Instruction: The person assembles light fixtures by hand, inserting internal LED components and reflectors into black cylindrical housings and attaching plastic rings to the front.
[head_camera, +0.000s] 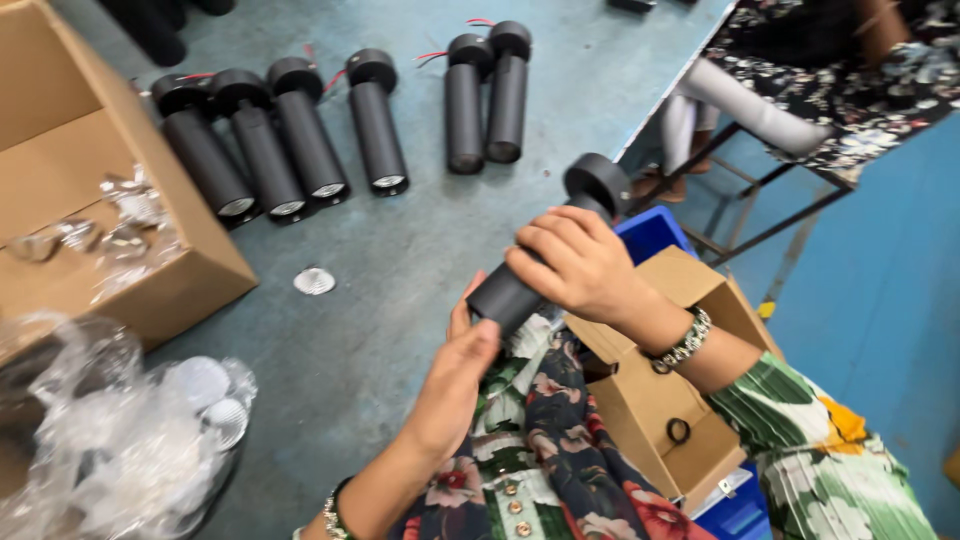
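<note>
**Seating a lens in the spotlight tube: two hands, one can**

Closest in, the left hand (455, 385) is coming up under the open lower end of the black cylinder light (545, 250), fingers cupped against the rim. Can't tell if it's pinching a small part or just pressing. The right hand (580, 265) is wrapping around the middle of the tube, fingers closed on it, holding it tilted over the lap, just above the small cardboard box (680, 400) and blue crate (648, 232).

My take: keeping the right hand firm and the tube steady while the left pushes squarely into the opening is what's making this go cleanly, no twisting.

Further out, a loose round lens (314, 281) is lying on the grey table (420, 260), and a row of finished black lights (275, 145) is sitting beyond it. A bag of lenses (130, 430) is slumping at the left.
</note>
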